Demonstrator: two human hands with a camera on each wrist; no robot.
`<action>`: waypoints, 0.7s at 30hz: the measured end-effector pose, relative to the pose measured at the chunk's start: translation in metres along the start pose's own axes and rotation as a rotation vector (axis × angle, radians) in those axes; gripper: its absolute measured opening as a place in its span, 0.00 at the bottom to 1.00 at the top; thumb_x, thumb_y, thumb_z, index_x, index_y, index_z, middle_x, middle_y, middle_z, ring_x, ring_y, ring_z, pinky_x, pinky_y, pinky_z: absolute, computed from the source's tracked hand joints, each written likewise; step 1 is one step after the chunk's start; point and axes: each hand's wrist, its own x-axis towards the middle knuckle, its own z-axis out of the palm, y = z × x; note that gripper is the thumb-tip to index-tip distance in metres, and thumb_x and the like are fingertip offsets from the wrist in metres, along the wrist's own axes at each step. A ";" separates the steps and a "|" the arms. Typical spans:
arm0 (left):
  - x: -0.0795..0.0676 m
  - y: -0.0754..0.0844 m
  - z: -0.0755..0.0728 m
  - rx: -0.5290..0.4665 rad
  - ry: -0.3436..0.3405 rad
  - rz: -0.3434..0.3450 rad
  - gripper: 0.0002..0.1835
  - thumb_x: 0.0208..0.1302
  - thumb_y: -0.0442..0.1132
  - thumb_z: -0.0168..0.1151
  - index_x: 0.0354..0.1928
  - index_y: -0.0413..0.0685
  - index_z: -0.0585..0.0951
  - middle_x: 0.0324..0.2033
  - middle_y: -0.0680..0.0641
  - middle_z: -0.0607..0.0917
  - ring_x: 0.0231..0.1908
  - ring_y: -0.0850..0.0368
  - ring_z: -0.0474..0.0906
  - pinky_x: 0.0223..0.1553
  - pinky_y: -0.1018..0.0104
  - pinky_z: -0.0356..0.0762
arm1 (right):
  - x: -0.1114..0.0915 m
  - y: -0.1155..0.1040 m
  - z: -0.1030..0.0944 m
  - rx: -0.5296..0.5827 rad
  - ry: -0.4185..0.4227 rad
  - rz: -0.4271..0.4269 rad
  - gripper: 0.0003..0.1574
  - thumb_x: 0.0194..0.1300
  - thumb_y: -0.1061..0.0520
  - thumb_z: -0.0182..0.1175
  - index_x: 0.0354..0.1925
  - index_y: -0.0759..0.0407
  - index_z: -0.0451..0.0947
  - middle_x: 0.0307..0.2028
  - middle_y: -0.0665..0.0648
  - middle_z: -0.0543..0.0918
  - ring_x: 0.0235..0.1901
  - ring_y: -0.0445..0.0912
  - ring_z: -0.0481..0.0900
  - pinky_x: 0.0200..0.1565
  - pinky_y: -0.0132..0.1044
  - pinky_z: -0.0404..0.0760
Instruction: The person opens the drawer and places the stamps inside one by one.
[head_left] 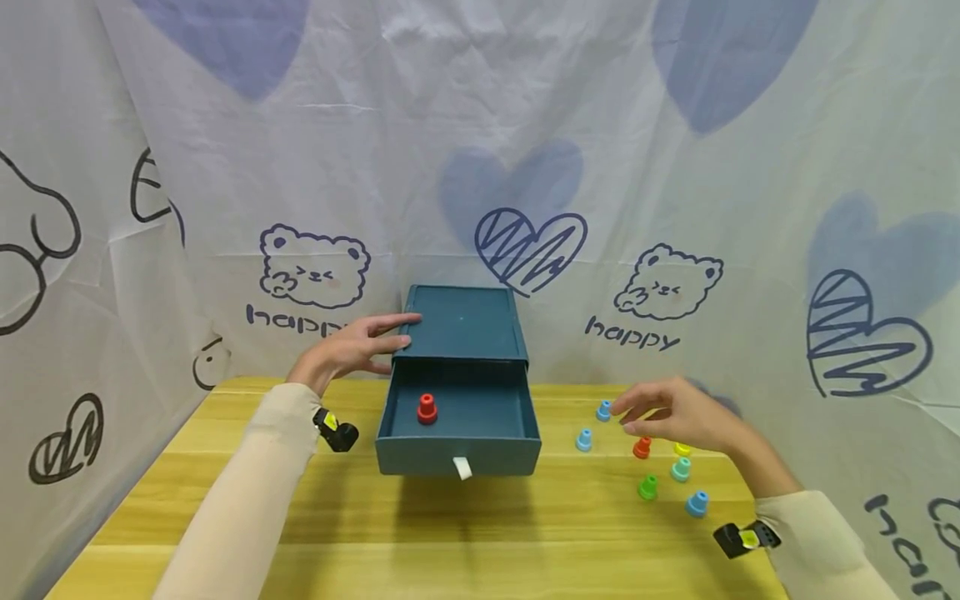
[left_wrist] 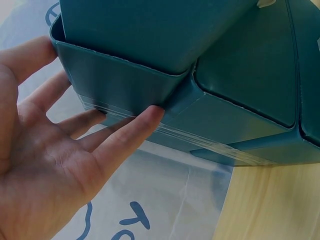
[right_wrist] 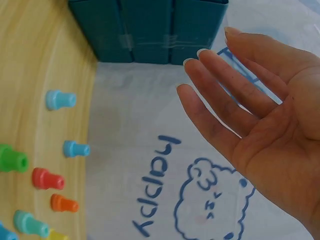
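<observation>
A dark teal drawer box [head_left: 461, 325] stands on the table with its top drawer [head_left: 420, 457] pulled out. Inside the drawer, toward its left, a red stepped peg [head_left: 427, 409] stands upright. My left hand [head_left: 348, 346] rests with spread, nearly straight fingers against the box's left side, fingertips at its edge. In the left wrist view those fingers touch the box wall [left_wrist: 115, 80]. Over the pegs at the right hovers my right hand [head_left: 678, 412], fingers loosely bent and holding nothing. Nearest to it are a blue peg [head_left: 604, 409] and a red peg [head_left: 642, 447].
Also on the wooden table [head_left: 337, 517] at the right stand a light blue peg [head_left: 583, 440], a green peg [head_left: 648, 487], a turquoise peg [head_left: 681, 468] and another blue peg [head_left: 697, 503]. A white tab [head_left: 462, 468] juts from the drawer front. Printed cloth [head_left: 420, 183] hangs behind.
</observation>
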 end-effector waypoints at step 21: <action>0.000 0.000 -0.001 -0.014 0.000 0.000 0.34 0.78 0.48 0.55 0.82 0.57 0.58 0.83 0.40 0.43 0.77 0.29 0.57 0.70 0.33 0.69 | -0.038 0.056 0.034 -0.081 0.094 0.052 0.13 0.66 0.62 0.70 0.49 0.58 0.86 0.45 0.57 0.91 0.43 0.32 0.86 0.45 0.34 0.89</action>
